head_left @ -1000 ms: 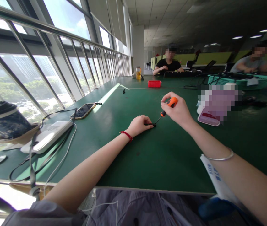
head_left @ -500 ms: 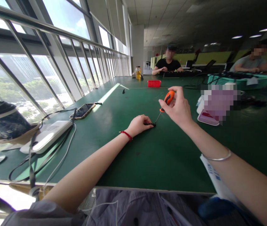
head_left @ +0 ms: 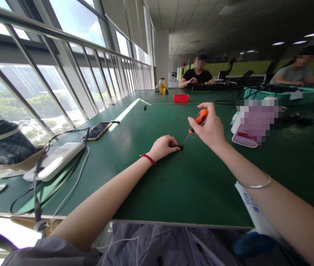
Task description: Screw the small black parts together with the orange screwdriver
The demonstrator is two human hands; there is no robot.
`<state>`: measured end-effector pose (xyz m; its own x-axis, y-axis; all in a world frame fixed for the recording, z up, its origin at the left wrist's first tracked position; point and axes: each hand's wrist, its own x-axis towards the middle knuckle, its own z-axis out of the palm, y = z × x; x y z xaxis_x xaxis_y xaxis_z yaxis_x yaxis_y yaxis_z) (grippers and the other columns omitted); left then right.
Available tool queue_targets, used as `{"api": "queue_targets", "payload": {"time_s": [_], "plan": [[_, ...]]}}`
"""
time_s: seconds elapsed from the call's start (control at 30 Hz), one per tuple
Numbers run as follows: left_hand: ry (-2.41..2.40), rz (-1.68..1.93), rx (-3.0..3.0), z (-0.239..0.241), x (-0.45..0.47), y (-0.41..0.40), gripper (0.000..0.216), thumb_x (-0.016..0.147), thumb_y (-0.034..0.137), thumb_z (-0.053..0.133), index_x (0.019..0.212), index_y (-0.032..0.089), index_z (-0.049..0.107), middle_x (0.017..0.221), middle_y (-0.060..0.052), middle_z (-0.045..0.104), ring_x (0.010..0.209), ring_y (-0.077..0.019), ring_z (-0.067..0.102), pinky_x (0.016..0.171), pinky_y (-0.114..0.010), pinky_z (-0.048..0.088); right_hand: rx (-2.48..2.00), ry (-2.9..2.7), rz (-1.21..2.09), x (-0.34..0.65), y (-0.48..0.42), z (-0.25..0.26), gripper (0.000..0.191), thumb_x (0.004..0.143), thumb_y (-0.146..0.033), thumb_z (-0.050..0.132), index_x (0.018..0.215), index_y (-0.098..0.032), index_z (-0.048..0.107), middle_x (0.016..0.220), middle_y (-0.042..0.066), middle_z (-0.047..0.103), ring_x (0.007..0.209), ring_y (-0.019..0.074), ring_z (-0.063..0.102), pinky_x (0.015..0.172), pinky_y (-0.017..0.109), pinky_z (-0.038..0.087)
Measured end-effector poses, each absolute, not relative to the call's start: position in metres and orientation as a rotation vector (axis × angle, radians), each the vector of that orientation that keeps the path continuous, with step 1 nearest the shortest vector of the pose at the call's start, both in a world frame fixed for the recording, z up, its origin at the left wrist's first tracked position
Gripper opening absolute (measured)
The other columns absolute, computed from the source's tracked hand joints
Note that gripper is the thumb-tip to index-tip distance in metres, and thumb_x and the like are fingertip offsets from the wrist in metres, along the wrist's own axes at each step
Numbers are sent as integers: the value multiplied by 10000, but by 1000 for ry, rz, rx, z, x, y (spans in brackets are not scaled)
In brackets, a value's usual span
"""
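Note:
My left hand (head_left: 163,147) rests on the green table (head_left: 146,192), its fingers pinching a small black part (head_left: 179,146) against the surface. What kind of part it is, I cannot make out. A screwdriver (head_left: 201,116) with an orange and black handle is held by my right hand (head_left: 211,127), thumb on one side and fingers on the other, the index finger raised. Its thin shaft slants down to the left, and the tip meets the black part beside my left fingertips.
A phone (head_left: 97,131), a white power strip (head_left: 61,160) with cables and a dark cup (head_left: 4,142) lie left. Farther back are a small black piece (head_left: 145,108) and a red tray (head_left: 181,98). Right stands a teal basket (head_left: 284,96); two people sit beyond.
The screwdriver's handle has tipped slightly to the right and down in my right hand, while its tip stays at the black part. My left hand has not moved.

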<state>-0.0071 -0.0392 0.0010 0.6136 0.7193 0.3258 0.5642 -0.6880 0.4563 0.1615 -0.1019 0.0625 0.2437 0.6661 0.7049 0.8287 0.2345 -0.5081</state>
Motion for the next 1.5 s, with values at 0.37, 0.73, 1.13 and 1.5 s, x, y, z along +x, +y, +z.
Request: {"api": "queue_targets", "payload": {"time_s": [0.37,0.73,1.13,1.5], "plan": [[983,696,2554,2,-9,-38,118,728,274,630,770,169,661,783,-19,619,730,-141,561,667,-247,464,-1373,-1573,-99,162,-99,59,306,684,-313,576,975,-236,517,682,-14,537,564,160,491,540,286,370],[1005,736,2615,2,-9,-40,115,750,267,602,779,169,655,809,-25,602,724,-138,558,641,-244,455,-1498,-1487,-229,160,-103,62,340,782,-528,487,940,-233,550,614,0,526,579,193,520,525,284,327],[1172,777,2663,0,-14,-35,126,765,288,594,831,204,662,892,-22,605,799,-164,578,654,-254,448,-1427,-1505,-162,161,-99,56,433,710,-381,554,1111,-241,468,668,-18,565,551,178,518,523,284,349],[1137,796,2661,-2,-15,-33,117,765,288,604,826,203,659,874,-16,604,757,-148,573,640,-244,445,-1433,-1583,-121,155,-104,59,235,759,-436,519,863,-232,573,611,-12,538,549,154,491,536,265,341]]}}
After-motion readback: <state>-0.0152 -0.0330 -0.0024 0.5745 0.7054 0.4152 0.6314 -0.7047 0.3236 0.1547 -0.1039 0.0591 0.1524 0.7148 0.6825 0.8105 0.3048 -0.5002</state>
